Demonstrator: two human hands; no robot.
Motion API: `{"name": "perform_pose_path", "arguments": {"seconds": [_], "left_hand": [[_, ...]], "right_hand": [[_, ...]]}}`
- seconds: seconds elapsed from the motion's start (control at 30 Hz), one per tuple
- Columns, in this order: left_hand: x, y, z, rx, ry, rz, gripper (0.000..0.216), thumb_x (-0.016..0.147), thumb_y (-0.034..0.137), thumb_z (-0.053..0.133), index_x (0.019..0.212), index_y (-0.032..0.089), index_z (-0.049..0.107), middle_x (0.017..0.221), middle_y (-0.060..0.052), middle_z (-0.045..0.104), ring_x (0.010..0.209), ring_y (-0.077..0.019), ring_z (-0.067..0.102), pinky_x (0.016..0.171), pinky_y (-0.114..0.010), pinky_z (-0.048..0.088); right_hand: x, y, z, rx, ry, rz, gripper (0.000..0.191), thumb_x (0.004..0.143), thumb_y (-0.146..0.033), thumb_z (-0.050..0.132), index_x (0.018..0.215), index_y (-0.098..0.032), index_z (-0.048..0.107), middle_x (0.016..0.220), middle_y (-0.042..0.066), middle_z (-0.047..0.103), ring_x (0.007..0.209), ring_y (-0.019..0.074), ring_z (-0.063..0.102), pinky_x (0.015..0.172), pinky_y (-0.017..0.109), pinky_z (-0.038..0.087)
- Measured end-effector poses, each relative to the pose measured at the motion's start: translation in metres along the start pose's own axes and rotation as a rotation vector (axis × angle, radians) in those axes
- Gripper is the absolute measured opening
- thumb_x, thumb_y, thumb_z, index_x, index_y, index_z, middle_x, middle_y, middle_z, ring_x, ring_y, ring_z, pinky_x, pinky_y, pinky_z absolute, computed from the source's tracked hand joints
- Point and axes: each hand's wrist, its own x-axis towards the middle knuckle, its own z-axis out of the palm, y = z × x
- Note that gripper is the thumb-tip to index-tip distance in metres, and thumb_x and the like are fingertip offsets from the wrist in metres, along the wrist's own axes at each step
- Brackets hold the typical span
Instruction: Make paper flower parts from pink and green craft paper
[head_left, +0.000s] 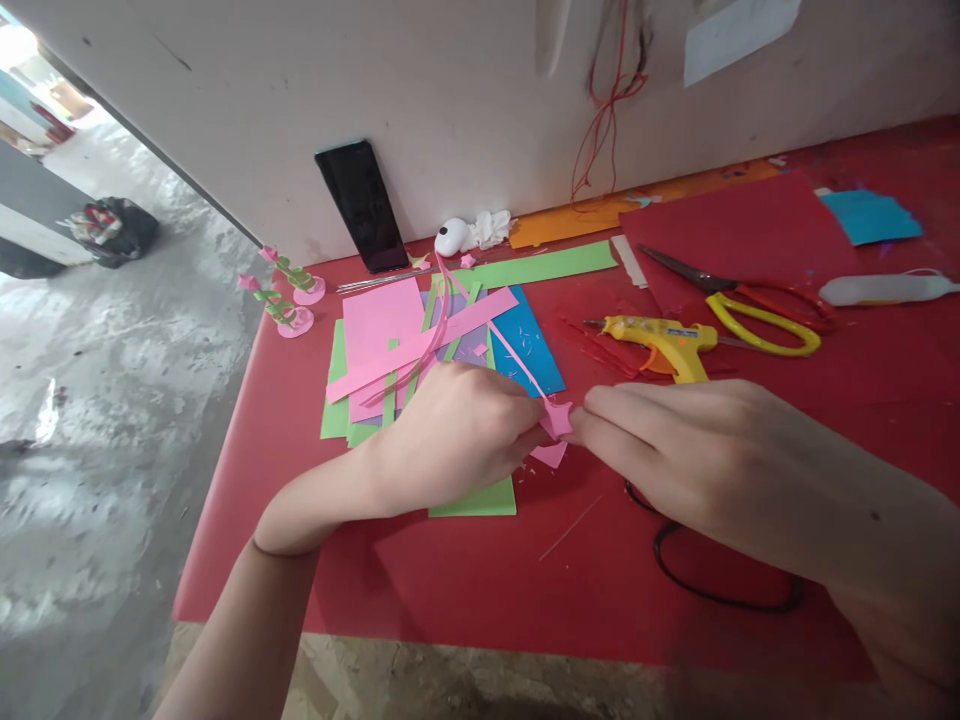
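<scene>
A bench under a red cover fills most of what I see, pushed up against a pale wall. Toward its far right lies a big red sheet. Left of the middle sits a pile of coloured paper, pink, green and blue sheets with strips lying across them. A black phone leans on the wall behind the pile.

The person's two hands meet in front of that pile, just above the bench. The left hand comes in from the lower left and the right hand from the right. Their fingers close from opposite sides on a small pink paper shape, so both are pinching it (the tips nearly touch). A thin pink strip runs from the shape back up toward the pile.

Beyond the right hand, a yellow glue gun lies on its side. Next to it are scissors with yellow and red handles, resting partly on the red sheet. A black cable loops on the bench below the right wrist. At the far left corner stand two little paper flowers on pink bases.
</scene>
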Motion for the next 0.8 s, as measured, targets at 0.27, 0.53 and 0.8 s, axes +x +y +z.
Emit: {"name": "perform_pose_path", "arguments": {"seconds": [0.27, 0.53, 0.8], "left_hand": [[0.002, -0.003, 0.004, -0.054, 0.038, 0.064, 0.041, 0.078, 0.009, 0.045, 0.038, 0.014, 0.037, 0.037, 0.003, 0.032, 0.040, -0.0053, 0.023, 0.042, -0.024, 0.017], [0.003, -0.002, 0.007, -0.061, 0.057, 0.038, 0.034, 0.070, 0.003, 0.041, 0.038, 0.014, 0.036, 0.037, 0.004, 0.027, 0.041, -0.0054, 0.018, 0.041, -0.024, 0.016], [0.004, 0.002, 0.003, 0.038, 0.308, 0.021, 0.035, 0.085, 0.016, 0.056, 0.050, 0.014, 0.050, 0.043, 0.005, 0.045, 0.042, -0.0042, 0.036, 0.040, -0.021, 0.025]], "right_hand": [[-0.006, 0.001, 0.005, 0.051, 0.003, -0.029, 0.020, 0.083, 0.004, 0.040, 0.091, -0.011, 0.052, 0.068, 0.000, 0.053, 0.058, 0.0137, 0.046, 0.049, 0.030, 0.028], [0.000, 0.005, 0.003, 0.035, 0.055, -0.036, 0.027, 0.086, 0.002, 0.034, 0.080, -0.014, 0.054, 0.062, 0.000, 0.054, 0.051, 0.0120, 0.045, 0.045, 0.029, 0.031], [-0.004, 0.012, 0.000, -0.030, 0.133, 0.100, 0.017, 0.090, -0.023, 0.054, 0.100, -0.010, 0.053, 0.078, 0.005, 0.063, 0.059, 0.0130, 0.055, 0.049, 0.030, 0.037]]}}
